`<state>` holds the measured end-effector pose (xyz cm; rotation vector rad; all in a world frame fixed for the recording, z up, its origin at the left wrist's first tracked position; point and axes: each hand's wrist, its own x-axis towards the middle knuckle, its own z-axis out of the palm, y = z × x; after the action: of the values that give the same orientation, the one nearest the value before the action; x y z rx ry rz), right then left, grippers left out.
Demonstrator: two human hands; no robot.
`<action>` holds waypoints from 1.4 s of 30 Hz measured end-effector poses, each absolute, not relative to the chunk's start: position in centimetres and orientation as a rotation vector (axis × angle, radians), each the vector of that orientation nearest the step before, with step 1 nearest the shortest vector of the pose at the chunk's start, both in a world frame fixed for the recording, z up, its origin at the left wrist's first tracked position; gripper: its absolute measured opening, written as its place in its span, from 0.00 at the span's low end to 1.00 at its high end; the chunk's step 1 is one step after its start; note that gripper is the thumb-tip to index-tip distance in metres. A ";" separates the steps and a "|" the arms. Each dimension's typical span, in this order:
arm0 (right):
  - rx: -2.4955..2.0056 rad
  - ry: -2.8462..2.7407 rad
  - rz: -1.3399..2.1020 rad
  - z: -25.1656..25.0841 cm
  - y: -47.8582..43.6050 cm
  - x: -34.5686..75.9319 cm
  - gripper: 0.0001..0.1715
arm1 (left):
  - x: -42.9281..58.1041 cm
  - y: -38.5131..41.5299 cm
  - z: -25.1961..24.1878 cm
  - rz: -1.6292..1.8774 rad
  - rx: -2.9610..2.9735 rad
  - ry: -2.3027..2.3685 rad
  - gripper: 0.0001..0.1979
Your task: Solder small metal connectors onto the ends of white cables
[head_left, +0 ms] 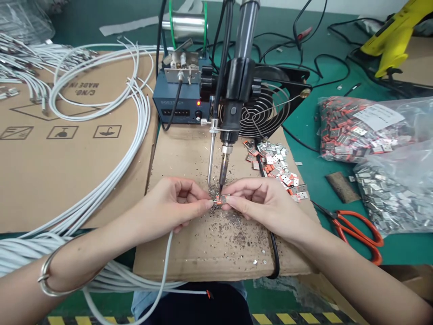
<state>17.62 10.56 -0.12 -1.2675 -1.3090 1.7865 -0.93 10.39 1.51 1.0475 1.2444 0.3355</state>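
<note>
My left hand pinches the end of a white cable, which hangs down from under the palm. Opposite it, my right hand grips a small USB plug with an orange part between thumb and forefinger. Cable end and plug meet between the fingertips; whether they are joined I cannot tell. Just above them points the tip of a soldering iron fixed upright in a stand, with a thin solder feed tube beside it. Solder specks litter the cardboard below.
Loose USB plugs lie right of the iron, near a fan. Orange-handled scissors and bags of connectors are farther right. A solder feeder with a solder spool stands behind. Bundled white cables fill the left.
</note>
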 end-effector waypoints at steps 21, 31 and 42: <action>-1.228 -1.327 1.819 -0.4 10.5 18.0 0.03 | -0.8 9.8 1.1 0.496 1.328 1.243 0.07; -1.374 -1.476 1.657 -1.3 9.8 17.1 0.09 | -0.9 9.8 0.7 0.470 1.353 1.249 0.06; -1.361 -1.508 1.696 -1.0 10.1 17.3 0.07 | -1.0 9.7 0.7 0.448 1.372 1.238 0.06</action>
<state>17.26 10.08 -1.04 -1.3610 -1.5082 1.6959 -0.98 9.73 0.66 1.3716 1.2384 0.4479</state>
